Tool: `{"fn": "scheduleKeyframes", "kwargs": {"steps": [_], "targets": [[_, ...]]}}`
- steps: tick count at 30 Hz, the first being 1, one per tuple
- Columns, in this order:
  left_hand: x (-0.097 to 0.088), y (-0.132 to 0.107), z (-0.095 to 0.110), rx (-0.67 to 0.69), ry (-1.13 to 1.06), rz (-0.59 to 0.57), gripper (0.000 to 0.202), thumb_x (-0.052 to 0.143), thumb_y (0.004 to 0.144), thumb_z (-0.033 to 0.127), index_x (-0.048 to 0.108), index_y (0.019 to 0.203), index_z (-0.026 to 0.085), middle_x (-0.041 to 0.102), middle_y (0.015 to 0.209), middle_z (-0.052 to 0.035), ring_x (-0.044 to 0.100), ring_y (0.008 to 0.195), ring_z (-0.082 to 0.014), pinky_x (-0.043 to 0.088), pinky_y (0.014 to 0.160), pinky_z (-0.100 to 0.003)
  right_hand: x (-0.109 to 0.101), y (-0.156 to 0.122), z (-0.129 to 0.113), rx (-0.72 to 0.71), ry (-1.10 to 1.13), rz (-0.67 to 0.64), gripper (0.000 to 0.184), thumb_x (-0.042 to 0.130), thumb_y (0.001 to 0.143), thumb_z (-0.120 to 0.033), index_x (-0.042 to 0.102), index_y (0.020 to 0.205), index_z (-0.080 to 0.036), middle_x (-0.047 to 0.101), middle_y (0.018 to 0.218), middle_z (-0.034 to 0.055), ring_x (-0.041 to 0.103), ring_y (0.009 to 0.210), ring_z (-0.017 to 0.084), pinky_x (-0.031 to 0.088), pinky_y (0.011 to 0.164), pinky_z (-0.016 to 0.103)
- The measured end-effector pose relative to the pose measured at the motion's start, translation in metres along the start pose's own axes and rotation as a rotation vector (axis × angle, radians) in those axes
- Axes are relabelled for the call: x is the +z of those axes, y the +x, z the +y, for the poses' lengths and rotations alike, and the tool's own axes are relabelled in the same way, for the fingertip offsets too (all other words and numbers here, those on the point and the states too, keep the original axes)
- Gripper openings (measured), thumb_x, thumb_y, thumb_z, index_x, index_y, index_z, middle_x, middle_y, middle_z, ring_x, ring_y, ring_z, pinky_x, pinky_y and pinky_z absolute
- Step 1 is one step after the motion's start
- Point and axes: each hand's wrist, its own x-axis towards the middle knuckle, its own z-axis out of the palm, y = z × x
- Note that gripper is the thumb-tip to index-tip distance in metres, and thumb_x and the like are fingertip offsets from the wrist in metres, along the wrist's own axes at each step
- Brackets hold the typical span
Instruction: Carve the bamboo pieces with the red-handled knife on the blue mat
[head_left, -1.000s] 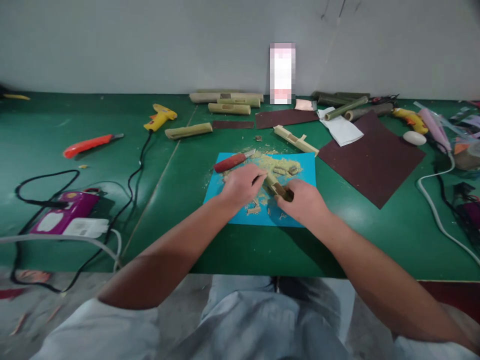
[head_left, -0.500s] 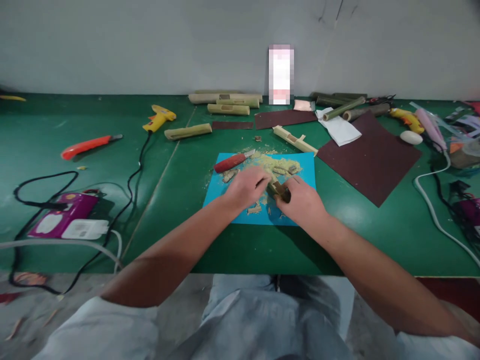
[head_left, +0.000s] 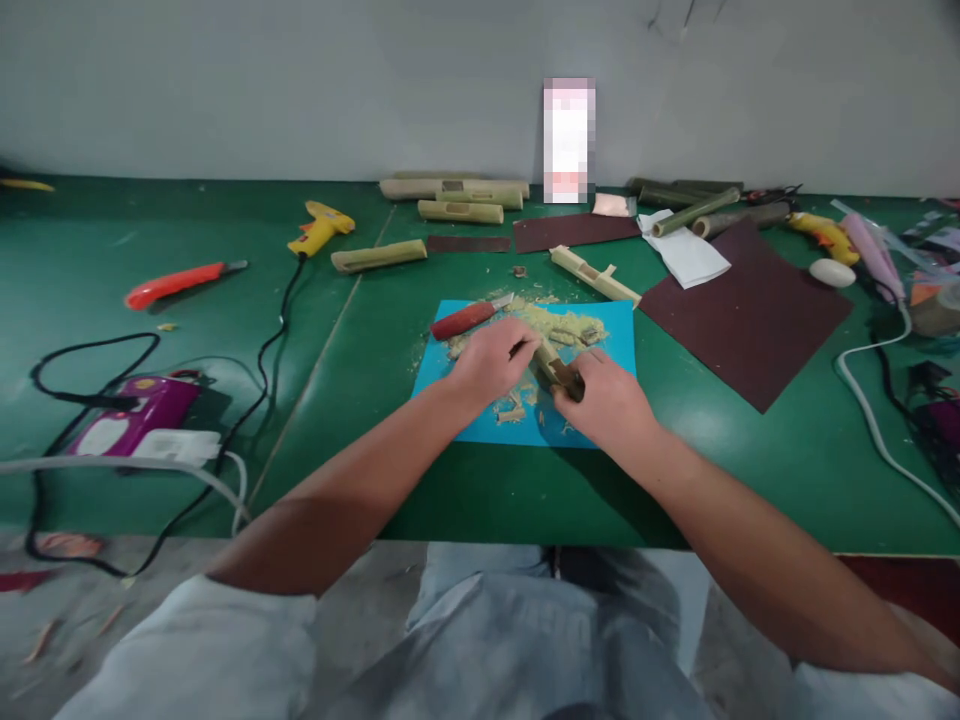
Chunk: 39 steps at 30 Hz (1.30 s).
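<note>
A short bamboo tube with an opening cut in its side is held at a slant between my hands, over a blue sheet. My right hand is closed around its near end, where a dark brown part shows by the thumb. At the far left end, my left hand has its fingers curled and pressed against the tube; its fingertips are partly hidden. Pale shavings and dust lie beyond the hands. A red-handled knife rests at the sheet's upper left, just beyond my left hand.
Cut bamboo tubes lie toward the wall, one split piece nearer. Brown sheets and a white paper are at right. Leftward are a yellow glue gun, an orange-handled cutter and a purple power box with loose cables.
The view has shifted slightly. More of the bamboo tube shows between my hands, and my left hand has moved a little away along it. The right hand keeps its grip.
</note>
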Motion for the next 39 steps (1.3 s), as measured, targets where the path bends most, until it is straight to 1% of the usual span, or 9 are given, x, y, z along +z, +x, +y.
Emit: {"fn": "scheduleKeyframes", "kwargs": {"steps": [4,10,14,17,24,28,31,34,39], "targets": [[-0.001,0.002,-0.002,0.085,-0.02,-0.08,0.022,0.049,0.101,0.027,0.068,0.093,0.019,0.07,0.087,-0.0054,0.067,0.084,-0.0195,0.053,0.077,-0.032,0.0,0.0,0.0,0.004,0.008,-0.006,0.014,0.057,0.086,-0.034,0.059,0.09,-0.02,0.066,0.099,0.0103,0.061,0.083,0.022,0.042,0.067,0.034],[-0.004,0.002,-0.001,0.051,-0.009,-0.116,0.023,0.049,0.101,0.028,0.068,0.092,0.019,0.07,0.087,-0.0064,0.067,0.085,-0.0206,0.054,0.079,-0.034,-0.001,0.0,0.0,0.015,0.027,-0.004,0.014,0.059,0.085,-0.035,0.059,0.089,-0.021,0.066,0.098,0.0092,0.06,0.081,0.021,0.042,0.067,0.033],[-0.004,0.002,-0.003,0.004,-0.004,-0.054,0.024,0.048,0.101,0.03,0.066,0.088,0.02,0.071,0.088,-0.0063,0.067,0.086,-0.0207,0.054,0.08,-0.034,-0.003,0.0,-0.001,0.019,0.006,-0.014,0.014,0.059,0.086,-0.033,0.06,0.088,-0.02,0.067,0.098,0.0098,0.062,0.083,0.021,0.042,0.068,0.033],[-0.002,0.003,-0.005,0.058,-0.037,-0.1,0.023,0.048,0.101,0.03,0.067,0.094,0.02,0.071,0.091,-0.0066,0.068,0.088,-0.0215,0.054,0.081,-0.034,-0.005,0.0,-0.001,0.018,-0.025,-0.035,0.014,0.057,0.089,-0.032,0.061,0.085,-0.019,0.068,0.095,0.0099,0.062,0.082,0.021,0.042,0.068,0.034],[-0.001,0.002,-0.004,0.091,-0.016,-0.096,0.023,0.049,0.101,0.029,0.069,0.096,0.019,0.072,0.091,-0.0074,0.068,0.088,-0.021,0.053,0.078,-0.034,-0.006,-0.001,-0.002,0.022,-0.037,-0.035,0.015,0.055,0.089,-0.03,0.065,0.089,-0.019,0.07,0.097,0.0102,0.064,0.084,0.022,0.043,0.068,0.034],[-0.001,0.002,-0.004,0.069,-0.014,-0.031,0.022,0.05,0.101,0.029,0.069,0.094,0.018,0.071,0.088,-0.0061,0.068,0.085,-0.0194,0.053,0.077,-0.032,-0.006,0.0,-0.002,0.031,-0.049,-0.032,0.016,0.056,0.089,-0.031,0.065,0.089,-0.018,0.07,0.098,0.0108,0.064,0.084,0.023,0.043,0.068,0.034],[0.0,0.003,-0.004,0.093,-0.034,-0.069,0.022,0.051,0.101,0.029,0.069,0.095,0.019,0.072,0.089,-0.0053,0.068,0.086,-0.0187,0.053,0.077,-0.031,-0.007,0.001,-0.002,0.029,-0.031,-0.041,0.015,0.056,0.089,-0.03,0.065,0.088,-0.019,0.07,0.098,0.0103,0.065,0.085,0.023,0.043,0.069,0.034],[0.0,0.004,-0.004,0.045,-0.017,-0.024,0.023,0.05,0.1,0.03,0.068,0.09,0.019,0.071,0.087,-0.0059,0.068,0.084,-0.0194,0.053,0.078,-0.033,-0.009,0.0,-0.002,0.041,-0.006,-0.047,0.014,0.056,0.089,-0.03,0.065,0.09,-0.019,0.07,0.1,0.0097,0.064,0.085,0.022,0.043,0.069,0.034],[-0.002,0.005,-0.004,0.036,-0.041,-0.056,0.023,0.05,0.1,0.03,0.068,0.09,0.02,0.071,0.088,-0.0065,0.068,0.084,-0.0207,0.054,0.078,-0.035,-0.011,0.0,-0.003,0.073,0.001,-0.067,0.015,0.059,0.088,-0.035,0.062,0.091,-0.021,0.069,0.099,0.009,0.063,0.083,0.022,0.041,0.065,0.033]]}}
